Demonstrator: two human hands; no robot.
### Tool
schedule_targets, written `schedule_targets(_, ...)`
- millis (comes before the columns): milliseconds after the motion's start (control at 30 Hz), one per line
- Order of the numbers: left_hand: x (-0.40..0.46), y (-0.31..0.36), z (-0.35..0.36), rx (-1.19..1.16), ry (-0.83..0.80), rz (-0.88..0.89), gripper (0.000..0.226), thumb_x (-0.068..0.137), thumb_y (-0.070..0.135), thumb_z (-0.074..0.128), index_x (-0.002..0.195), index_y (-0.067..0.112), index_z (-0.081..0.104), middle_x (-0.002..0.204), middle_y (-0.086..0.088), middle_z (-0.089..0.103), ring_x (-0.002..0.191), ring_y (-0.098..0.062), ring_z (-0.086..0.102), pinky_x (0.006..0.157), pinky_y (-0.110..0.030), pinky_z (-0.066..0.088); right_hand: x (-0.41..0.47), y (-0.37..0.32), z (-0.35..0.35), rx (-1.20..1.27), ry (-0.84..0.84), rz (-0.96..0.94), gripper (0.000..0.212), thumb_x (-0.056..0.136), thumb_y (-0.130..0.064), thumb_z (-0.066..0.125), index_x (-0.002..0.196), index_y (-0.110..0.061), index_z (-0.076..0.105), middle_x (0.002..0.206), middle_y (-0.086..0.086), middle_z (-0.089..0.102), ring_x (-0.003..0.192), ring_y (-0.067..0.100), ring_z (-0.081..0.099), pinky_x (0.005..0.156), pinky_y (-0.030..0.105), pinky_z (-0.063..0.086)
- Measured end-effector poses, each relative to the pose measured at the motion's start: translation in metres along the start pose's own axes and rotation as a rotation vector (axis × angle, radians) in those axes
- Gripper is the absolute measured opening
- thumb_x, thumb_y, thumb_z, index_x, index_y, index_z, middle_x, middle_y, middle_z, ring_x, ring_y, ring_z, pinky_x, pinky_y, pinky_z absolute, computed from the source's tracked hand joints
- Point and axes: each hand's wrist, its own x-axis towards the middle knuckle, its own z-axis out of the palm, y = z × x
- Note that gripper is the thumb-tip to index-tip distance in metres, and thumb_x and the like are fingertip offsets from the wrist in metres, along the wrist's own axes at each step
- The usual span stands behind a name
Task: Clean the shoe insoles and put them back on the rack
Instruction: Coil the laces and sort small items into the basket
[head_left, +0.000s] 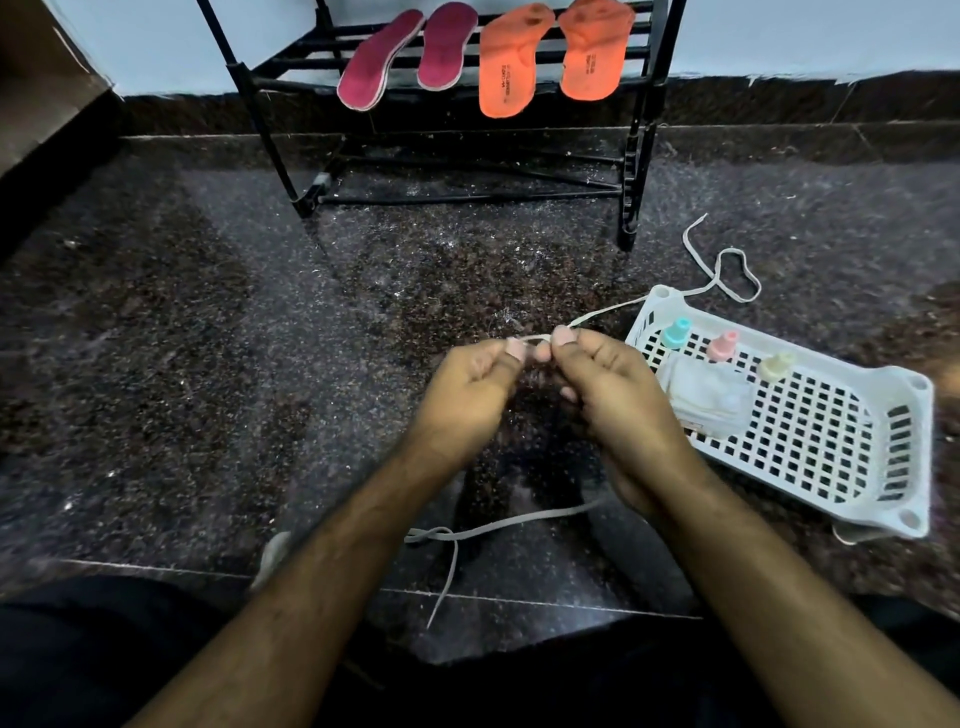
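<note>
We see the left hand and right hand pinching a pale shoelace between thumbs and fingers over the floor. At twelve o'clock, two maroon insoles and two orange insoles lie on the black rack. White basket at three o'clock.

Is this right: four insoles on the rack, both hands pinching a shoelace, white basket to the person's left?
Not quite. The head view shows the white basket on the person's right, not left. The rest stands: four insoles on the rack, left hand and right hand pinching the shoelace.
</note>
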Motion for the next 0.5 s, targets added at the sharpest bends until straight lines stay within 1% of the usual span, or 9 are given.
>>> schedule_targets(33,0.002,0.001,-0.001,-0.055,0.073,-0.023,0.033,0.108,0.026,0.044,0.103,0.005,0.07,0.057,0.012,0.05,0.051,-0.003,0.041,0.051,-0.024,0.035,-0.003,-0.001,0.003,-0.088,-0.024,-0.096,0.025,0.104,-0.024,0.049,0.089,-0.014,0.066,0.052,-0.014,0.049,0.047,-0.002,0.038,0.049,0.014,0.031)
schedule_targets(100,0.005,0.003,-0.004,-0.315,0.131,-0.074,0.034,0.109,0.022,0.04,0.115,0.003,0.068,0.062,0.007,0.052,0.055,-0.005,0.043,0.056,-0.02,0.038,-0.006,0.005,0.011,-0.261,-0.132,-0.23,0.024,0.104,-0.022,0.048,0.089,-0.015,0.066,0.059,-0.015,0.056,0.055,-0.002,0.044,0.056,0.019,0.034)
schedule_targets(133,0.004,0.007,-0.005,-0.494,0.12,-0.1,0.034,0.109,0.021,0.038,0.117,0.005,0.068,0.066,0.004,0.055,0.058,-0.008,0.045,0.06,-0.021,0.04,-0.007,0.01,0.014,-0.325,-0.21,-0.235,0.023,0.104,-0.023,0.049,0.088,-0.018,0.066,0.06,-0.014,0.054,0.056,0.003,0.043,0.056,0.022,0.034)
schedule_targets(200,0.001,0.014,-0.008,-0.784,0.066,-0.146,0.036,0.109,0.021,0.035,0.118,0.007,0.066,0.073,-0.001,0.06,0.063,-0.013,0.054,0.066,-0.026,0.046,-0.008,0.021,0.018,-0.397,-0.357,-0.162,0.026,0.103,-0.023,0.05,0.082,-0.025,0.064,0.057,-0.011,0.049,0.052,0.009,0.041,0.052,0.026,0.033)
schedule_targets(267,-0.002,0.019,-0.011,-0.883,-0.008,-0.163,0.037,0.109,0.022,0.033,0.117,0.006,0.066,0.071,0.0,0.061,0.063,-0.013,0.06,0.071,-0.031,0.048,-0.007,0.027,0.016,-0.405,-0.426,-0.06,0.03,0.104,-0.025,0.05,0.077,-0.026,0.063,0.054,-0.01,0.048,0.048,0.006,0.039,0.049,0.023,0.033)
schedule_targets(333,-0.002,0.021,-0.015,-0.847,-0.034,-0.156,0.038,0.109,0.024,0.034,0.112,0.006,0.067,0.06,0.004,0.053,0.051,-0.01,0.054,0.069,-0.034,0.044,-0.003,0.024,0.01,-0.386,-0.374,0.033,0.032,0.103,-0.033,0.051,0.075,-0.023,0.065,0.053,-0.008,0.049,0.047,0.007,0.037,0.048,0.024,0.03)
schedule_targets(400,-0.001,0.023,-0.018,-0.774,-0.013,-0.131,0.039,0.107,0.028,0.039,0.1,0.006,0.07,0.048,0.007,0.038,0.038,-0.007,0.037,0.063,-0.032,0.036,0.002,0.015,0.003,-0.351,-0.221,0.116,0.037,0.1,-0.041,0.052,0.074,-0.02,0.065,0.053,-0.006,0.049,0.045,0.007,0.035,0.046,0.024,0.027)
schedule_targets(433,-0.001,0.023,-0.019,-0.729,-0.003,-0.117,0.041,0.107,0.029,0.041,0.095,0.007,0.072,0.045,0.008,0.033,0.036,-0.006,0.03,0.06,-0.029,0.029,0.004,0.011,-0.001,-0.31,-0.133,0.144,0.04,0.1,-0.045,0.052,0.072,-0.019,0.064,0.052,-0.006,0.048,0.043,0.005,0.033,0.044,0.021,0.027)
schedule_targets(500,-0.002,0.023,-0.019,-0.59,-0.039,-0.095,0.043,0.107,0.032,0.042,0.09,0.008,0.073,0.045,0.007,0.03,0.036,-0.006,0.023,0.051,-0.027,0.018,0.006,0.005,-0.005,-0.169,0.014,0.18,0.044,0.099,-0.049,0.051,0.067,-0.02,0.06,0.051,-0.008,0.044,0.041,0.004,0.029,0.04,0.017,0.024)
